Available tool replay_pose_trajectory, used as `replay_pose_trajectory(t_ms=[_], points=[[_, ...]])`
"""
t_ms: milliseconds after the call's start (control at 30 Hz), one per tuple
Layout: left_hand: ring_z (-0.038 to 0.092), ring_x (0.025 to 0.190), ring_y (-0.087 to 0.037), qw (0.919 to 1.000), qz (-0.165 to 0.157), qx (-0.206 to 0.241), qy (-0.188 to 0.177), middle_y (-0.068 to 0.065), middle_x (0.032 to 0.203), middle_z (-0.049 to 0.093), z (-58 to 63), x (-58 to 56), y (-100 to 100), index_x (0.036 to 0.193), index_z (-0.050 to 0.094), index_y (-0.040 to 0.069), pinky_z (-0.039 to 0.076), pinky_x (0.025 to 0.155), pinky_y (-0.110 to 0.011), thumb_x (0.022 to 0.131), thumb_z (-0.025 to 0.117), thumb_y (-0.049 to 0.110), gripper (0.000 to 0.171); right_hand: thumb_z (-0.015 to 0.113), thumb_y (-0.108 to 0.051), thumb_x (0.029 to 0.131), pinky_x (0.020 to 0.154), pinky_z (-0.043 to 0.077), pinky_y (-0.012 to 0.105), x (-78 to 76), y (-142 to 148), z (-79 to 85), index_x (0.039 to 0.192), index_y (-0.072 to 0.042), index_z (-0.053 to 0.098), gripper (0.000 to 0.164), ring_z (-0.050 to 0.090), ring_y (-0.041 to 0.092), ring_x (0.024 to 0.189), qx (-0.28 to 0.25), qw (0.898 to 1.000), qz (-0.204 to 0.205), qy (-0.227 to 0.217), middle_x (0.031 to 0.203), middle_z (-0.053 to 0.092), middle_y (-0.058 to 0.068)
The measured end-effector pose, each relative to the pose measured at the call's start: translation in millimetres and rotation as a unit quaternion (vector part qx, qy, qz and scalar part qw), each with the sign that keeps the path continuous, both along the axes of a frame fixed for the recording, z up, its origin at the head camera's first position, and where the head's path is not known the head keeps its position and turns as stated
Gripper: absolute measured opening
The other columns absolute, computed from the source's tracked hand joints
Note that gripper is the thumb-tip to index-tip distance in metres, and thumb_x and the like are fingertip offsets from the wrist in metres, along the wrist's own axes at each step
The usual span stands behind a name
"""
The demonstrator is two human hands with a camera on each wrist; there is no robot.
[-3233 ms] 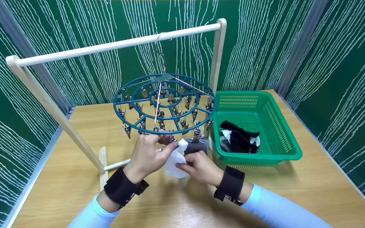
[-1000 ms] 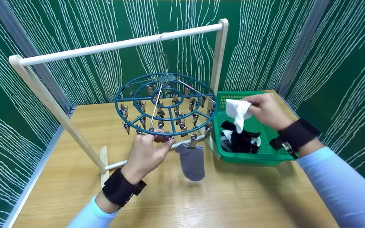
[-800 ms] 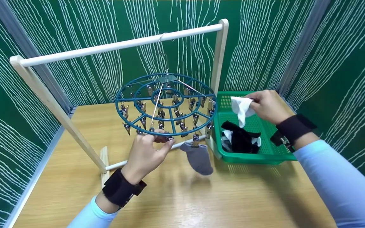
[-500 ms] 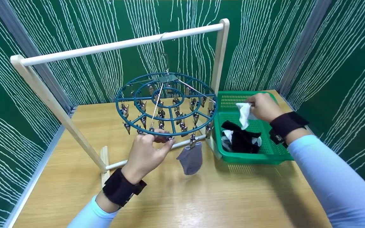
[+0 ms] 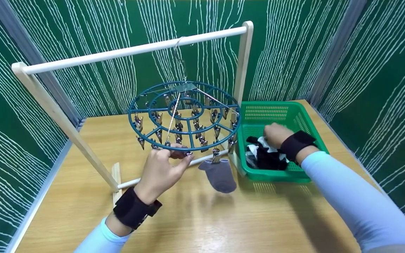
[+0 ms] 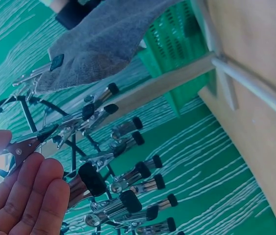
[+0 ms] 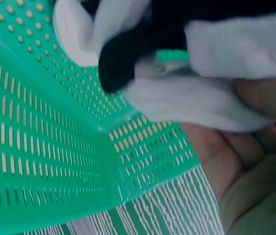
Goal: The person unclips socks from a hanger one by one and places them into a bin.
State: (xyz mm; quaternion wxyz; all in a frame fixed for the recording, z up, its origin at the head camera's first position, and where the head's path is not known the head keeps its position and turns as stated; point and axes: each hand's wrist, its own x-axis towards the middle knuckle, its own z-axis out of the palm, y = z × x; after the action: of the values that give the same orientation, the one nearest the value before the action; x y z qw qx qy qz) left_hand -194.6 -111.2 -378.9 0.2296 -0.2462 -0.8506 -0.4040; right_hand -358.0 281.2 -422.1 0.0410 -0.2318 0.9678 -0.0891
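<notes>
My left hand [image 5: 162,172] is at the near edge of the round clip hanger [image 5: 186,87], its thumb and fingers pinching one metal clip [image 6: 24,148]. Nothing hangs from that clip. Beside it, a grey sock [image 5: 220,177] dangles from a neighbouring clip; it also fills the top of the left wrist view. Down in the green basket [image 5: 276,174], my right hand [image 5: 277,135] pinches a white sock [image 7: 187,103] between thumb and fingers. Black and white socks [image 5: 268,161] lie heaped right by it, overlapping the held sock in the right wrist view.
A wooden rack with a white top bar [image 5: 135,49] carries the hanger by its hook. Several other bare clips hang under the rings. The rack's lower bar [image 5: 202,159] runs behind the grey sock. Green walls with white streaks enclose the wooden table [image 5: 188,225].
My right hand left the hanger with the white sock, carried it rightward over the basket, then lowered it onto the heap. The left hand stays at its clip; the grey sock swings and turns.
</notes>
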Motion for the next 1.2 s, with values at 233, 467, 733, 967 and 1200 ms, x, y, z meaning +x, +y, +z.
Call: replay_pose_trajectory(t_ms=[233,467,733,967,1200], points=[[0.08,0.082,-0.02,1.0,0.003,-0.007,0.006,-0.005,0.088,0.083,0.5,0.3,0,0.099,0.081,0.007,0.062,0.081,-0.043,0.096,0.084,0.015,0.009,0.058,0.011,0.098,0.063,0.038,0.033,-2.1,-4,-17.5,0.088,0.001,0.068,0.017,0.049,0.019,0.069,0.027,0.999,0.015,-0.022,0.08,0.071,0.015],[0.08,0.082,-0.019,1.0,0.006,-0.006,-0.003,-0.005,0.089,0.083,0.9,0.9,-2,0.099,0.081,0.007,0.063,0.081,-0.042,0.096,0.083,0.015,0.008,0.06,0.008,0.098,0.062,0.04,0.035,-1.2,-3,-6.9,0.084,0.002,0.068,0.018,0.047,0.022,0.066,0.028,0.998,0.021,-0.043,0.075,0.066,0.014],[0.079,0.082,-0.02,0.9999,0.008,-0.001,-0.007,-0.005,0.089,0.083,1.1,0.8,-2,0.099,0.08,0.006,0.064,0.08,-0.04,0.096,0.084,0.014,0.01,0.071,0.006,0.096,0.098,0.061,0.062,17.2,-7,39.7,0.123,0.014,0.074,0.028,0.073,0.051,0.113,-0.048,0.998,0.031,-0.013,0.121,0.076,0.033],[0.08,0.083,-0.02,0.9999,0.012,-0.001,-0.01,-0.006,0.09,0.083,1.1,1.1,-4,0.099,0.08,0.005,0.064,0.082,-0.042,0.096,0.084,0.015,0.011,0.072,-0.001,0.102,0.099,0.061,0.06,33.4,-14,68.4,0.128,0.009,0.074,0.028,0.076,0.045,0.112,-0.132,0.99,0.024,0.048,0.123,0.077,0.03],[0.08,0.085,-0.023,0.9997,0.016,0.014,-0.014,-0.009,0.092,0.084,-0.5,0.7,-8,0.1,0.08,0.001,0.064,0.083,-0.044,0.096,0.084,0.016,0.016,0.078,-0.01,0.101,0.099,0.062,0.058,53.1,-30,84.8,0.129,0.004,0.075,0.031,0.077,0.041,0.113,-0.186,0.969,0.051,0.156,0.125,0.078,0.025]])
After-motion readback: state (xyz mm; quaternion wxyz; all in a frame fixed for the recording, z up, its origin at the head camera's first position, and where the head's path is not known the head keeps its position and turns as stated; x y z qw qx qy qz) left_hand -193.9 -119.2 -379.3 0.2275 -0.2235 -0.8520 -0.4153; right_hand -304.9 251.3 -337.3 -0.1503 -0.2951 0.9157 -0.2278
